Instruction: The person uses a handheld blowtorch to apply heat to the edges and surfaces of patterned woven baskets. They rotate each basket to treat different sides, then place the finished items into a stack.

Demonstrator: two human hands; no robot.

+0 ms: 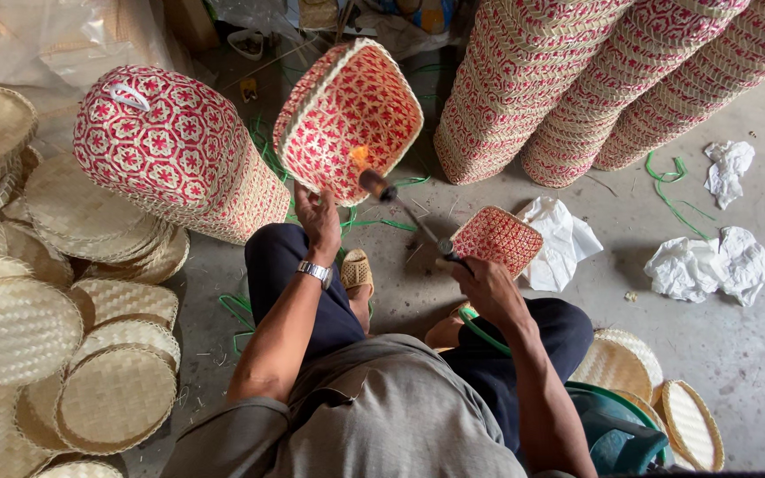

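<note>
A red woven basket (350, 119) is gripped at its lower rim by the left hand (319, 217) and tilted open-side toward the torch (409, 217), so the flame (360, 157) meets its inside. The torch is clasped in the right hand (486, 281), aimed upward. Finished stacks (595, 80) stand well apart on the floor (737, 345).

stacked woven baskets (577, 80), crumpled paper (697, 265)

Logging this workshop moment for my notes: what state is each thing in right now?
Left hand: gripping the basket's lower rim.
Red-and-white basket: held up, tilted, inside facing the torch.
Right hand: closed on the torch.
Torch: lit, flame at the basket.
Small red lid: lying on the floor.
Basket stacks: leaning.
</note>
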